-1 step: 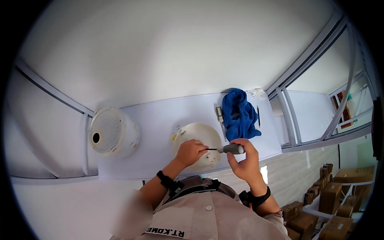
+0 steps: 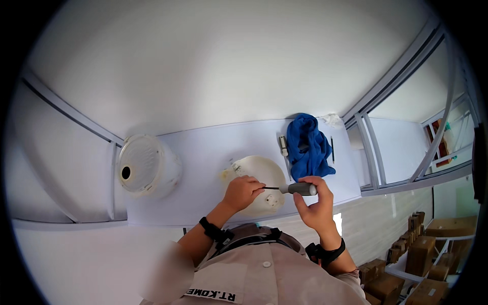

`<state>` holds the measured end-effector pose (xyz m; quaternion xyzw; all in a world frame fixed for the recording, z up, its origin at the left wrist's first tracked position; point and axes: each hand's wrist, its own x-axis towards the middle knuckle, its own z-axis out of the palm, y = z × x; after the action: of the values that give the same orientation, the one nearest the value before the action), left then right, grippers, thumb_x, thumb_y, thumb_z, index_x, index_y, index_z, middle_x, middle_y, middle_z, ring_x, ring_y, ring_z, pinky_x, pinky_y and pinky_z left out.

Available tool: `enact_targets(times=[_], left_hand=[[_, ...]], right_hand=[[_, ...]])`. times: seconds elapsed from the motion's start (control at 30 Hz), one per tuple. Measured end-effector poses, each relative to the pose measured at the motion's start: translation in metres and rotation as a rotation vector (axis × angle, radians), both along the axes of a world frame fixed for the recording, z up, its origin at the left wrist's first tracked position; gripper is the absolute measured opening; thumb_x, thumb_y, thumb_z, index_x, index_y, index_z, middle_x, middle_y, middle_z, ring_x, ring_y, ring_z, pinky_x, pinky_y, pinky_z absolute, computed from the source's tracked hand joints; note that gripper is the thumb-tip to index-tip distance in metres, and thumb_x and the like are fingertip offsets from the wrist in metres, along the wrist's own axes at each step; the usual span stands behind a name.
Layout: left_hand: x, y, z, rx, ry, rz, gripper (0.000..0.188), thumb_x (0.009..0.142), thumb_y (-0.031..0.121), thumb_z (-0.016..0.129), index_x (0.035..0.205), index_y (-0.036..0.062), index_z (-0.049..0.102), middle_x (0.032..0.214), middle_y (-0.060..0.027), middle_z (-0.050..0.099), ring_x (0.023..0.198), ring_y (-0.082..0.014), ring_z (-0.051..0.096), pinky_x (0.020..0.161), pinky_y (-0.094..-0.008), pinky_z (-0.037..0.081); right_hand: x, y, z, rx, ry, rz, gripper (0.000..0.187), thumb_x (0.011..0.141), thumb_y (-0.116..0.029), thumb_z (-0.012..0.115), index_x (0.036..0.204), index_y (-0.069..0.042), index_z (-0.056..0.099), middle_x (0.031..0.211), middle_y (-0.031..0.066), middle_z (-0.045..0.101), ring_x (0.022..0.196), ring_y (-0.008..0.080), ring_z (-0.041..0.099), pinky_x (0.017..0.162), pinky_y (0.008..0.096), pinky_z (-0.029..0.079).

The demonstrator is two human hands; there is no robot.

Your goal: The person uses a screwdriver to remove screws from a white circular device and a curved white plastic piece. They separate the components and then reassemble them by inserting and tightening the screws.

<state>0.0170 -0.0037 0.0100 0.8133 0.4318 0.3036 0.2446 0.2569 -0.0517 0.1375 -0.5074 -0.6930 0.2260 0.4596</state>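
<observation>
A screwdriver with a grey handle (image 2: 303, 189) lies level between my two hands. My right hand (image 2: 317, 208) closes thumb and fingers around the handle's end. At the other side, my left hand (image 2: 242, 194) pinches the thin dark shaft near its tip, which the fingers hide. Both hands are over a round, shallow white dish-like part (image 2: 262, 170), with small fittings on its surface. My left hand covers part of it; whether the tip touches it I cannot tell.
A white cylindrical tub (image 2: 170, 170) with a dark round hole stands at the left. Right of the dish lie a second screwdriver (image 2: 283, 146), a bunched blue cloth (image 2: 308, 152), a thin dark stick (image 2: 333, 150) and crumpled white material (image 2: 332, 120). Cardboard boxes (image 2: 421, 251) stand beyond, lower right.
My right hand and the screwdriver handle have shifted slightly right, and slightly more shaft shows. My left hand keeps its pinch. The whole view has also shifted a little.
</observation>
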Motion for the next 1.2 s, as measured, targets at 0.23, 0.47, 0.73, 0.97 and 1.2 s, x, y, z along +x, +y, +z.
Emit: enact_targets(times=[0.23,0.47,0.73,0.97,1.2], left_hand=[[-0.046,0.003,0.017,0.111,0.101,0.226,0.012,0.086,0.022,0.076,0.093,0.0121,0.079,0.088,-0.0028,0.073,0.085,-0.0256,0.069,0.075,-0.0402,0.055],[-0.104,0.012,-0.006,-0.163,-0.088,0.723,0.015,0.091,0.018,0.073,0.101,0.0084,0.078,0.092,-0.0097,0.076,0.079,-0.0284,0.071,0.073,-0.0381,0.057],[-0.108,0.020,-0.036,-0.312,0.042,0.699,0.018,0.093,0.023,0.071,0.104,0.0108,0.079,0.096,-0.0113,0.077,0.083,-0.0291,0.072,0.077,-0.0410,0.057],[-0.095,0.036,-0.053,-0.269,0.130,0.610,0.019,0.094,0.022,0.068,0.104,0.0115,0.080,0.100,-0.0116,0.074,0.093,-0.0330,0.070,0.080,-0.0443,0.056],[-0.080,0.030,-0.031,-0.162,0.045,0.681,0.016,0.093,0.020,0.067,0.100,0.0117,0.079,0.097,-0.0093,0.073,0.094,-0.0323,0.069,0.081,-0.0433,0.056]], right_hand=[[-0.004,0.008,-0.011,0.045,0.161,-0.041,0.039,0.087,-0.006,0.077,0.121,-0.002,0.058,0.107,0.0149,0.069,0.097,0.0250,0.068,0.090,0.0354,0.053],[-0.005,0.016,-0.012,0.057,0.179,-0.045,0.041,0.090,-0.009,0.078,0.124,-0.002,0.056,0.109,0.0144,0.068,0.098,0.0233,0.066,0.091,0.0349,0.052],[-0.006,0.010,-0.014,0.023,0.159,-0.051,0.037,0.089,-0.008,0.078,0.121,-0.002,0.059,0.108,0.0134,0.068,0.097,0.0227,0.066,0.090,0.0340,0.051],[-0.005,0.004,-0.013,0.026,0.144,-0.060,0.036,0.088,-0.008,0.078,0.119,-0.002,0.059,0.106,0.0136,0.068,0.096,0.0233,0.066,0.089,0.0343,0.051],[0.001,-0.003,-0.013,0.099,0.030,-0.047,0.039,0.086,-0.007,0.079,0.118,-0.001,0.058,0.102,0.0158,0.068,0.090,0.0292,0.068,0.083,0.0363,0.054]])
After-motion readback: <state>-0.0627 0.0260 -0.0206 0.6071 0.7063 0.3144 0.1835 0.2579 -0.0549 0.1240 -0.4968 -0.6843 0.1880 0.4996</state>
